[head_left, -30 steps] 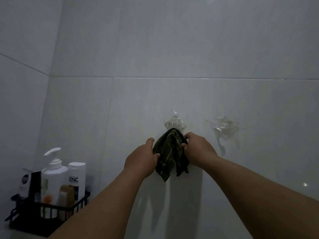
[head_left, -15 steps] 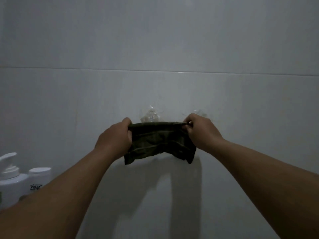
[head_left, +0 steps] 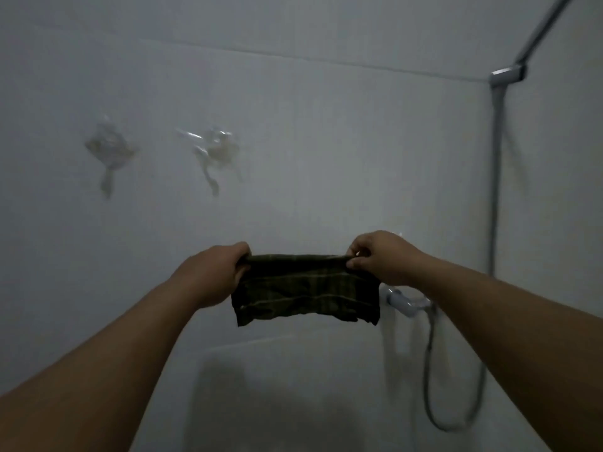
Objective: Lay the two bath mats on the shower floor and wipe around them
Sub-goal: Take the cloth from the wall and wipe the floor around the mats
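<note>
Shower wall (head_left: 326,158); hands pinch cloth (head_left: 305,288).

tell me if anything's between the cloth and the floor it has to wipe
Nothing visible: the cloth hangs free between the left hand and right hand, pinched by its top edge, clear of the wall. The shower floor itself is out of view.

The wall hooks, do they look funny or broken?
Not clearly broken. The two clear plastic wall hooks hang empty and look smudgy, blurred in dim light. The dark green checked cloth is stretched between the left hand and right hand.
</note>
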